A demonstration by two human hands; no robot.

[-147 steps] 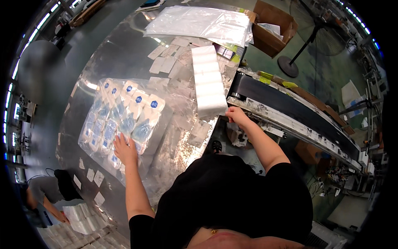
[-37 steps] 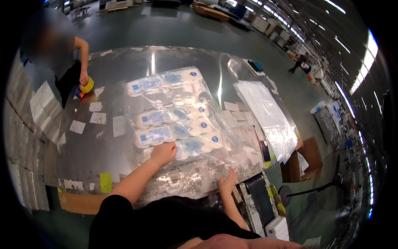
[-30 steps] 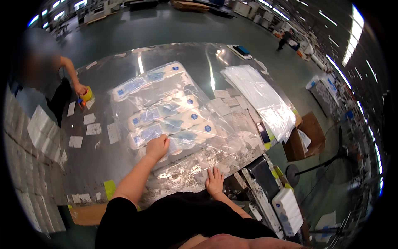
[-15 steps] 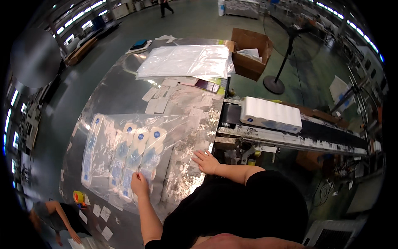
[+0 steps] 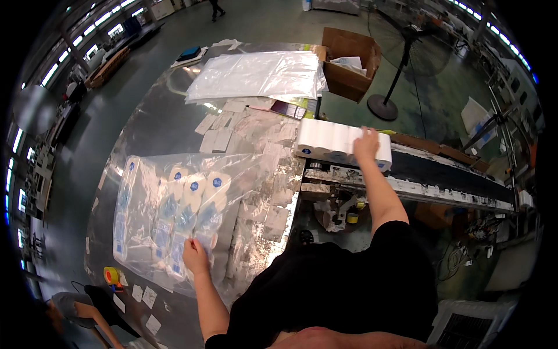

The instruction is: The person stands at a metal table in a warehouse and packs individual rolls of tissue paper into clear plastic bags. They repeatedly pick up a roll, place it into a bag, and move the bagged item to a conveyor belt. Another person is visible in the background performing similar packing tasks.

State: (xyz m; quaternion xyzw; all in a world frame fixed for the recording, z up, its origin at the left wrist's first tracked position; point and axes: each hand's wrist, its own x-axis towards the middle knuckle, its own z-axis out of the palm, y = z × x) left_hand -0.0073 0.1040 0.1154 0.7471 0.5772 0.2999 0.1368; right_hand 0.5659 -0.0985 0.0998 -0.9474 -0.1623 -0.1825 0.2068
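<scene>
A clear plastic bag [image 5: 247, 166] lies on the metal table at left, with several wrapped packs of white paper rolls [image 5: 195, 200] inside it. My left hand [image 5: 196, 256] is closed in a pinch on the bag's near side, beside the packs. To the right, another long pack of white paper rolls [image 5: 328, 136] straddles the conveyor's end and the table edge. My right hand [image 5: 366, 145] reaches over this pack's right part, its fingers bent across the top; the fingertips are partly blurred.
A stack of flat clear bags [image 5: 256, 75] lies at the table's far side, near a dark phone [image 5: 288, 109]. The conveyor [image 5: 447, 174] runs off right. Behind it stand an open cardboard box [image 5: 349, 81] and a fan [image 5: 382, 107]. A tape dispenser [image 5: 111, 276] sits near left, close to another person [image 5: 87, 314].
My right hand has left the table's right edge and come onto the roll pack on the conveyor. That pack has shifted left to the table edge. My left hand stays at the bag.
</scene>
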